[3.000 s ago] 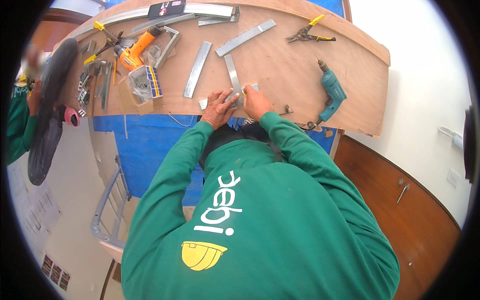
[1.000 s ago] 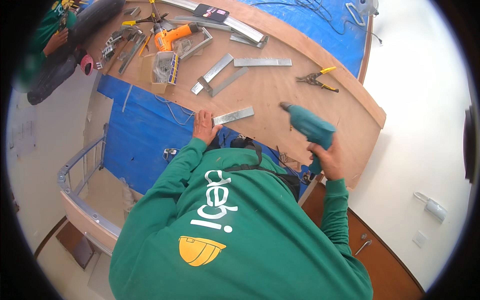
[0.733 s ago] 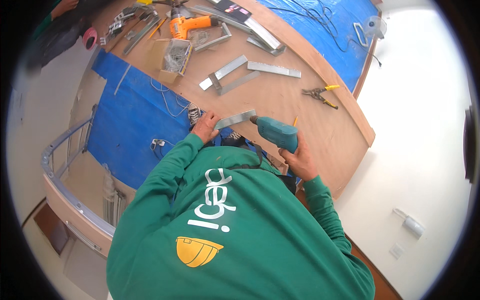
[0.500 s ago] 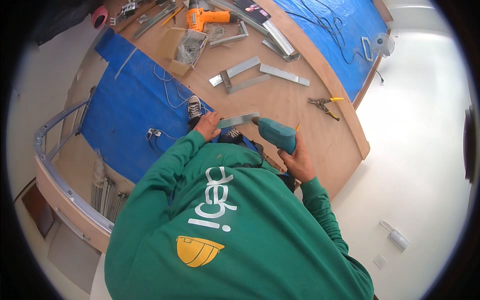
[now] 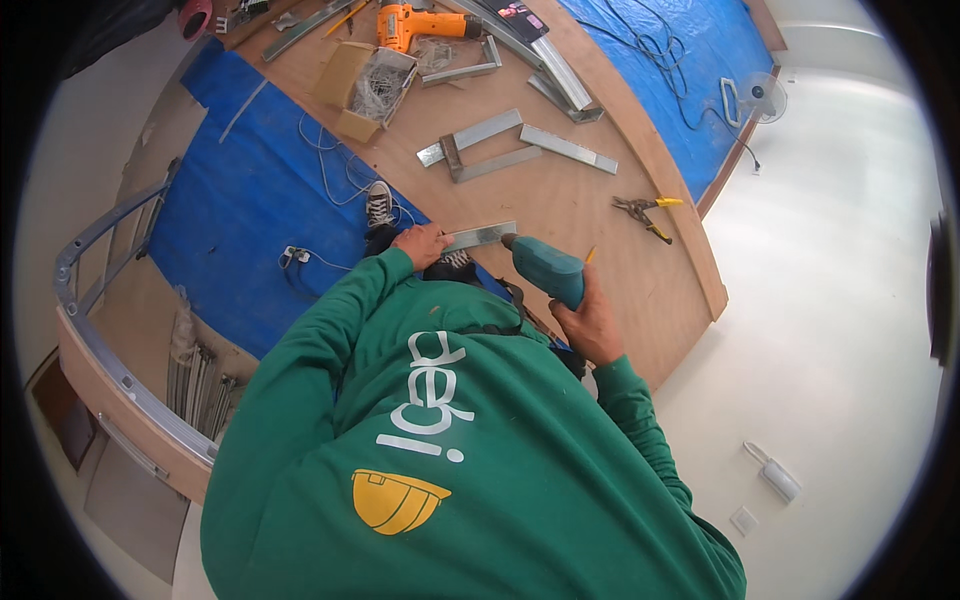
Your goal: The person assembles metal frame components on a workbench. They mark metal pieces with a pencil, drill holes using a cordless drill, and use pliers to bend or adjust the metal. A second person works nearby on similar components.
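left hand (image 5: pixel 422 244): fingers closed on a flat grey metal strip (image 5: pixel 484 236) at the edge of the brown wooden surface (image 5: pixel 600 222). right hand (image 5: pixel 590 322): fingers round a teal drill (image 5: pixel 548 270), tip by the strip. looks like drilling; next needs steady hands.

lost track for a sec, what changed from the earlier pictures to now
The right hand took up the teal drill, bringing it leftward to the metal strip the left hand holds. The square, let go, lies farther up the table. Snips and orange drill stayed put.

2 arms (image 5: pixel 350 310) forward (sleeved) | left hand (image 5: pixel 422 244) gripping | right hand (image 5: pixel 592 326) curled
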`<action>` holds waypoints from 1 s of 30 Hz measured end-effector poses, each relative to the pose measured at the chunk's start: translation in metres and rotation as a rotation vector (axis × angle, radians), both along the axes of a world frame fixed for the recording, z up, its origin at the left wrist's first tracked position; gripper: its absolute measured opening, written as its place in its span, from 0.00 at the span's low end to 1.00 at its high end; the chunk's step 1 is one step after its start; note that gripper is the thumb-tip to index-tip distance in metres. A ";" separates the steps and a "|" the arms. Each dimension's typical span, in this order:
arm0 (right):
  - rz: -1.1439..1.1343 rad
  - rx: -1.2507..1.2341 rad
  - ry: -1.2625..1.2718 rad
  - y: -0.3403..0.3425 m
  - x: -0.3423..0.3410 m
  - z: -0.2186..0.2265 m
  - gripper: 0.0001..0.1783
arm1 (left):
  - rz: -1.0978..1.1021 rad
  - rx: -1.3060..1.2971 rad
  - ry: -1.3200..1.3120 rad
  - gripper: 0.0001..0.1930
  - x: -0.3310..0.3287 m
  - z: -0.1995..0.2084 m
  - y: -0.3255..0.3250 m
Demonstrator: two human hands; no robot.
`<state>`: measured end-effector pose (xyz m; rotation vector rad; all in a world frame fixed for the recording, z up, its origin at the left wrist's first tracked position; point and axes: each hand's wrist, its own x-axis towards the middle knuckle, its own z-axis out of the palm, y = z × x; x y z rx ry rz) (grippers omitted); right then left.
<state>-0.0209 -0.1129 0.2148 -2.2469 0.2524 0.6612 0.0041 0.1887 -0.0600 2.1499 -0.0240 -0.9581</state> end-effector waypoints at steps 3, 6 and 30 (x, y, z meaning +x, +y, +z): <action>0.027 -0.016 0.010 0.003 0.004 0.005 0.34 | 0.022 -0.014 0.021 0.31 0.003 0.001 0.000; 0.068 -0.068 0.029 0.004 0.007 0.008 0.36 | -0.025 0.050 0.046 0.34 0.005 0.001 -0.001; 0.078 -0.099 0.076 0.009 0.013 0.011 0.35 | -0.130 0.213 0.146 0.38 0.012 0.029 -0.010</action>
